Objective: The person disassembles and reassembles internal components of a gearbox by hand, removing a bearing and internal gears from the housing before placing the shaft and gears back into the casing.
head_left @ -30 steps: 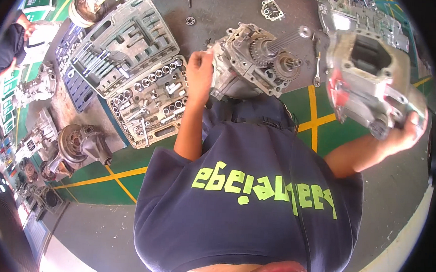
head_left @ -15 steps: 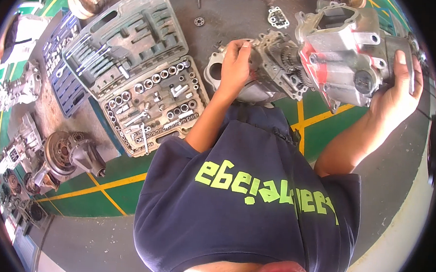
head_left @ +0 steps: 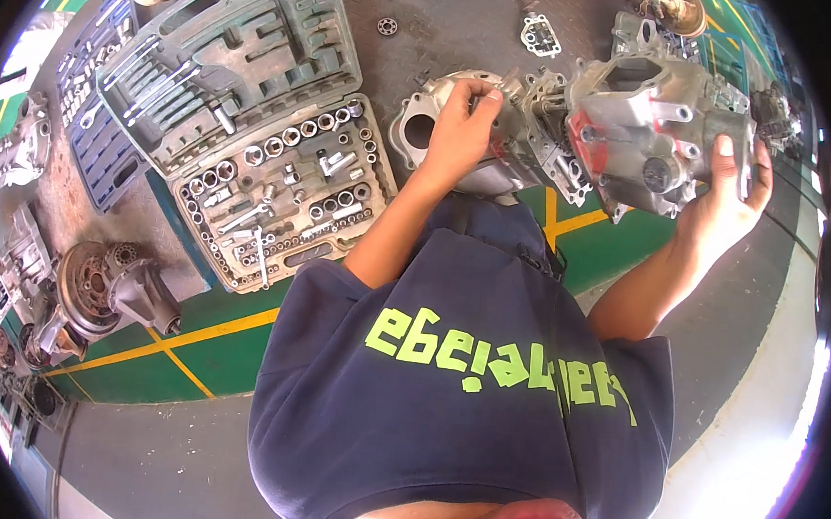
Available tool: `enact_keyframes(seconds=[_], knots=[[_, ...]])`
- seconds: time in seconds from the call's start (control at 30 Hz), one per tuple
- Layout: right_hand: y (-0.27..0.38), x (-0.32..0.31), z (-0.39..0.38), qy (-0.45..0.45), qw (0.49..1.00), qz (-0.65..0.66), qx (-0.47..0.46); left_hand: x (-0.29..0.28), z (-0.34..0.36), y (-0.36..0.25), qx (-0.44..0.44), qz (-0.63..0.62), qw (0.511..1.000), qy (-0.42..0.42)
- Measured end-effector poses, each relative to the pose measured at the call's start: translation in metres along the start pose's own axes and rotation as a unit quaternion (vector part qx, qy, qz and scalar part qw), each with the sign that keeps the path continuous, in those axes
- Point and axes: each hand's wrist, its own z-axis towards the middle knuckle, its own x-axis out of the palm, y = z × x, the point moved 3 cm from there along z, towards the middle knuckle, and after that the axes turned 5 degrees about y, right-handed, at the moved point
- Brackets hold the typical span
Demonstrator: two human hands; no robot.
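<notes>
A grey metal gearbox in two parts lies on the bench's near edge. My left hand (head_left: 465,126) rests with bent fingers on top of the left gearbox section (head_left: 501,161), which has a round opening on its side. My right hand (head_left: 731,191) wraps round the outer end of the right gearbox housing (head_left: 634,130), thumb on the near side and fingers behind. This housing has a red-smeared flange facing the left section. The two parts sit close together, and the gears between them are mostly hidden.
An open socket set case (head_left: 278,187) with a wrench on it lies left of the gearbox. Beyond it is a blue tool tray (head_left: 107,140). A small metal plate (head_left: 540,35) and a bearing ring (head_left: 387,26) lie farther back. A drum-like part (head_left: 90,288) stands at left.
My right hand has brought the right housing closer to the left section, covering gears that showed between them. My left hand stays on its section. The whole view has shifted slightly.
</notes>
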Motion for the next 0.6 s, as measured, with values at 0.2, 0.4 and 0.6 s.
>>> enact_keyframes(seconds=[0.2,0.4,0.6], knots=[[-0.029,-0.003,-0.018,0.056,0.998,-0.029,0.005,0.009,0.005,0.015,0.008,0.027,0.999,0.028],[-0.046,0.005,-0.032,0.077,0.995,-0.043,0.049,0.012,0.011,0.022,-0.009,0.053,0.998,0.028],[-0.059,0.002,-0.034,0.086,0.995,-0.01,0.05,0.019,0.016,0.012,-0.017,0.079,0.996,0.028]])
